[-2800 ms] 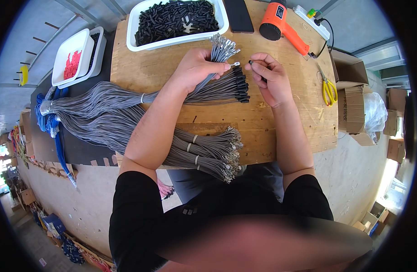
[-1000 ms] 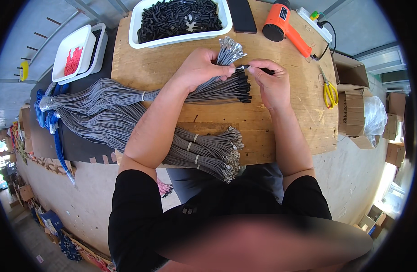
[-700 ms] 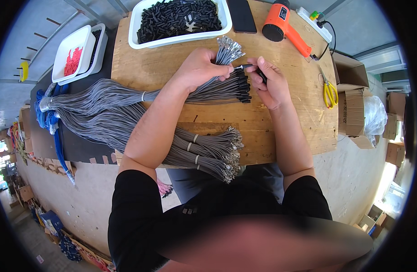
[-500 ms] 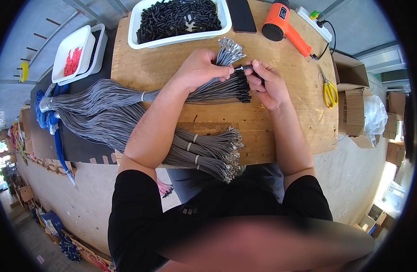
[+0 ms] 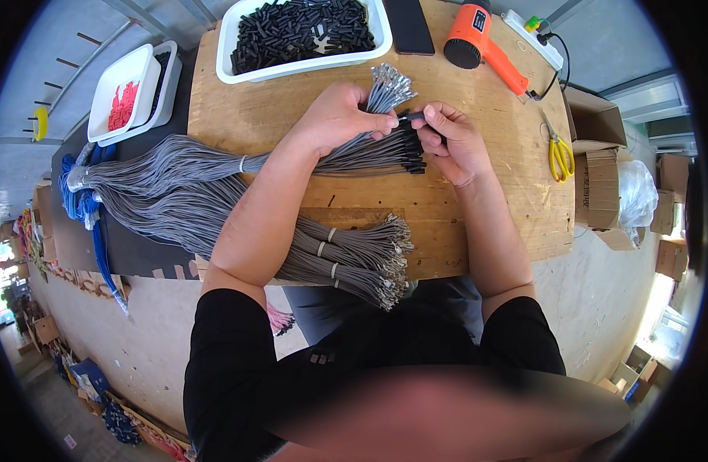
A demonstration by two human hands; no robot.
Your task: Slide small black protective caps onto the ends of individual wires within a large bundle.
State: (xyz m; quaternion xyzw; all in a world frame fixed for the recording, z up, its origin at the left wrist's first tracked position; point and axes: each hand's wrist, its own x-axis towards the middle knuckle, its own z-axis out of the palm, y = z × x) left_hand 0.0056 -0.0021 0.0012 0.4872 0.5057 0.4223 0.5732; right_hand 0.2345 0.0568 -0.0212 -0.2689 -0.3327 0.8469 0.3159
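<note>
My left hand (image 5: 342,119) is closed around a bunch of grey wires (image 5: 379,100), whose bare metal terminals fan out above the fist. Between the thumb and fingers of my right hand (image 5: 451,138) is a small black sleeve (image 5: 417,116), its left end meeting a wire end at my left fingertips. Something else dark shows within the right fingers, too hidden to name. Beneath both hands lie grey wires tipped with black sleeves (image 5: 412,148). Nearer me on the table rest tied bundles of grey wires (image 5: 346,262) with bare metal terminals.
A white tray (image 5: 223,65) of black sleeves stands at the back, beside a dark phone (image 5: 410,27). An orange heat gun (image 5: 489,50), a power strip (image 5: 535,38) and yellow-handled scissors (image 5: 560,158) lie right. Far left is a white tray (image 5: 100,96) with red pieces.
My right hand has shifted slightly left, bringing the black sleeve closer to my left fingertips. Less of the wire's metal end shows between them. My left hand has barely moved.
</note>
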